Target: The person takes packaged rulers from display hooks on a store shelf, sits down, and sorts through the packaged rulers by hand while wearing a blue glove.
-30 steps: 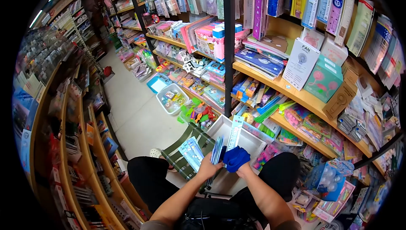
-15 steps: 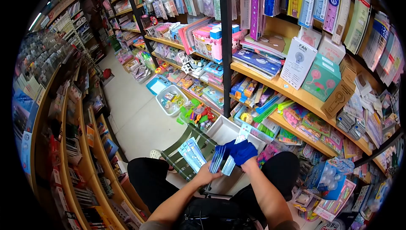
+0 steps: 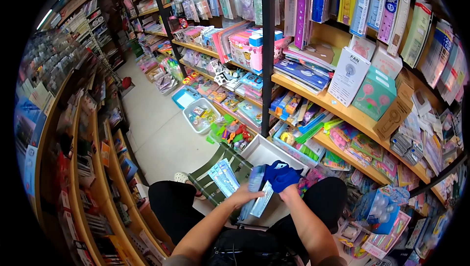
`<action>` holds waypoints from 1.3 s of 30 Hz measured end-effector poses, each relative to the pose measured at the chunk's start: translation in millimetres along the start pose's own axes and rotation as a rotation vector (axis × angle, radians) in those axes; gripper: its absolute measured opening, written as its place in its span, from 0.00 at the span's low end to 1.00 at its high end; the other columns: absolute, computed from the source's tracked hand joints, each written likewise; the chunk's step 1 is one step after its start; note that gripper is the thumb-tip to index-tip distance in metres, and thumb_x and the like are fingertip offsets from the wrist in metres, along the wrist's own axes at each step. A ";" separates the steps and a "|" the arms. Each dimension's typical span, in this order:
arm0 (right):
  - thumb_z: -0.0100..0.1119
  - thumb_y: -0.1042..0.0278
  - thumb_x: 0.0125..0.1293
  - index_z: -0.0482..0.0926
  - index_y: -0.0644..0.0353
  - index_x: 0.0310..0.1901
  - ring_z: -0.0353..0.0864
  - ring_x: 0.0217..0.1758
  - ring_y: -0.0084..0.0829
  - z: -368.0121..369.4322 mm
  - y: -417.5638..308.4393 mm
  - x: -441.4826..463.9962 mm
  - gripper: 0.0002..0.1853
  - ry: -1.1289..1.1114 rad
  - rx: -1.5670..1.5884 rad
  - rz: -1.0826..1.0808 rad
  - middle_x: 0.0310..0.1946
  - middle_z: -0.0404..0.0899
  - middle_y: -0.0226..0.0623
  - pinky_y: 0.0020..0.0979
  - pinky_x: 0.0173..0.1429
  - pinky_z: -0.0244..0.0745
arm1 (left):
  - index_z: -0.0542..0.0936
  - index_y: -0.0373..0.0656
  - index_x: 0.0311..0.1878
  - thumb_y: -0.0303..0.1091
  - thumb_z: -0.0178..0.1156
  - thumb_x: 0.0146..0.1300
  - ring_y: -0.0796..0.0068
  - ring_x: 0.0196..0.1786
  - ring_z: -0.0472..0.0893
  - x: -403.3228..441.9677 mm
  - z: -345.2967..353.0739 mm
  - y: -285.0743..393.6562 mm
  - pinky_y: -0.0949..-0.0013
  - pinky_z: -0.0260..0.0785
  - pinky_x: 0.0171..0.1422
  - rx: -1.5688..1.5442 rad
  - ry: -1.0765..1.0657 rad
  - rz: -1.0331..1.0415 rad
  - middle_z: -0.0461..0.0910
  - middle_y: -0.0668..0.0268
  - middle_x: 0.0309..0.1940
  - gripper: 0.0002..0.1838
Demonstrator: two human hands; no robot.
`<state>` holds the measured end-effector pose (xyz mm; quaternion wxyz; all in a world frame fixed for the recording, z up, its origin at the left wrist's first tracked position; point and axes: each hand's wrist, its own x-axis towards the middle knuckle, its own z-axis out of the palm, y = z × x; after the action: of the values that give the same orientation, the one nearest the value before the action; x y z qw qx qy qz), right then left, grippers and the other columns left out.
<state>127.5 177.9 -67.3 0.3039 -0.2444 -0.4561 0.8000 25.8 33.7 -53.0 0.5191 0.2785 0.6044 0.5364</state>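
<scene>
My left hand is closed around a few slim blue packs, whose contents I cannot make out. A dark blue cloth is bunched in my right hand, whose fingers are mostly covered by it. Between the hands, another light-blue pack slants downward, close to the cloth. More light-blue packs lie fanned on a green strapped folding stool between my knees. Behind the cloth stands an open white box on the floor.
A white tub of small items sits on the floor ahead, beside colourful plastic toys. Wooden shelves of stationery rise at the right, with a fan box on one. Low shelving runs along my left, bordering the aisle floor.
The packs in my left hand have turned and blur slightly. The cloth in my right hand has shifted a little. The view has moved slightly; the packs on the stool stay put.
</scene>
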 end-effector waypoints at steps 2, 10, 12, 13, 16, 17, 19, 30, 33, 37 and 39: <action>0.50 0.84 0.50 0.76 0.66 0.30 0.75 0.29 0.28 4.1 -6.5 -5.3 0.07 0.000 0.080 0.024 0.27 0.75 0.37 0.27 0.35 0.71 | 0.73 0.37 0.46 0.31 0.69 0.44 0.76 0.41 0.74 7.8 16.8 -14.1 0.72 0.65 0.49 -0.146 -0.032 0.026 0.76 0.66 0.38 0.24; 0.48 0.86 0.48 0.77 0.68 0.27 0.75 0.31 0.29 1.5 -10.0 -1.9 0.08 -0.003 0.195 0.006 0.28 0.76 0.38 0.26 0.38 0.71 | 0.71 0.36 0.50 0.23 0.61 0.48 0.72 0.42 0.76 -4.5 13.3 -12.1 0.70 0.68 0.49 -0.088 -0.114 -0.124 0.77 0.61 0.40 0.23; 0.47 0.88 0.45 0.77 0.67 0.27 0.75 0.31 0.29 1.0 -9.3 -0.1 0.10 -0.002 0.118 -0.023 0.28 0.76 0.38 0.26 0.37 0.71 | 0.70 0.35 0.51 0.23 0.60 0.48 0.69 0.43 0.77 -7.2 11.4 -9.3 0.68 0.68 0.50 -0.127 -0.191 -0.123 0.77 0.58 0.40 0.24; 0.47 0.90 0.43 0.76 0.67 0.28 0.76 0.32 0.29 -2.8 -3.1 2.3 0.11 0.001 0.130 -0.027 0.29 0.77 0.38 0.25 0.36 0.71 | 0.69 0.35 0.51 0.23 0.60 0.48 0.68 0.43 0.78 -8.4 10.9 -6.5 0.68 0.69 0.50 -0.161 -0.217 -0.131 0.78 0.57 0.40 0.24; 0.47 0.91 0.41 0.76 0.67 0.28 0.76 0.32 0.28 4.2 -11.8 -2.2 0.12 0.073 0.214 -0.020 0.28 0.77 0.38 0.25 0.34 0.71 | 0.69 0.35 0.52 0.24 0.59 0.50 0.66 0.44 0.78 -13.1 11.5 2.0 0.66 0.69 0.51 -0.248 -0.279 -0.149 0.78 0.54 0.40 0.23; 0.47 0.91 0.41 0.76 0.67 0.28 0.76 0.31 0.28 7.9 -15.7 -4.5 0.12 0.107 0.250 -0.014 0.28 0.77 0.38 0.25 0.34 0.71 | 0.69 0.35 0.52 0.24 0.59 0.50 0.65 0.44 0.78 -13.9 11.5 3.1 0.66 0.70 0.51 -0.265 -0.290 -0.152 0.78 0.54 0.40 0.23; 0.47 0.90 0.46 0.76 0.64 0.28 0.75 0.30 0.27 6.9 -11.9 -3.9 0.11 0.121 0.244 0.006 0.27 0.76 0.35 0.25 0.33 0.71 | 0.69 0.35 0.51 0.26 0.59 0.51 0.64 0.44 0.78 -15.0 14.0 7.2 0.65 0.70 0.51 -0.348 -0.311 -0.188 0.78 0.54 0.41 0.22; 0.45 0.87 0.51 0.75 0.61 0.30 0.74 0.32 0.28 6.4 -12.2 3.6 0.11 0.088 0.242 0.007 0.28 0.75 0.34 0.26 0.38 0.71 | 0.72 0.38 0.40 0.26 0.59 0.51 0.72 0.30 0.78 -10.1 30.2 0.7 0.71 0.72 0.36 -0.462 -0.104 -0.233 0.75 0.63 0.29 0.12; 0.46 0.85 0.51 0.73 0.60 0.32 0.75 0.30 0.30 -6.1 -12.9 7.9 0.10 0.224 0.394 -0.011 0.28 0.75 0.35 0.27 0.34 0.73 | 0.71 0.38 0.38 0.24 0.57 0.48 0.77 0.23 0.74 -13.0 11.8 -13.8 0.73 0.68 0.28 -0.308 0.025 -0.082 0.74 0.64 0.27 0.12; 0.48 0.83 0.52 0.72 0.60 0.31 0.74 0.26 0.29 3.9 -37.4 -2.3 0.07 0.121 0.080 -0.039 0.27 0.74 0.35 0.26 0.28 0.71 | 0.73 0.34 0.36 0.28 0.64 0.43 0.71 0.25 0.75 -13.8 -29.1 -37.3 0.69 0.68 0.30 -0.079 0.742 -0.134 0.75 0.63 0.24 0.15; 0.52 0.82 0.52 0.72 0.59 0.30 0.74 0.29 0.27 2.4 -27.3 -6.8 0.06 0.039 -0.075 -0.007 0.26 0.74 0.34 0.27 0.31 0.70 | 0.75 0.32 0.34 0.29 0.66 0.42 0.70 0.27 0.77 -10.4 -57.6 -58.8 0.68 0.68 0.31 -0.062 0.913 -0.167 0.78 0.61 0.27 0.16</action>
<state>137.8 182.6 -41.5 0.3060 -0.2695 -0.4806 0.7764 -11.4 -12.1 -111.3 0.2495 -0.0512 0.7751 0.5783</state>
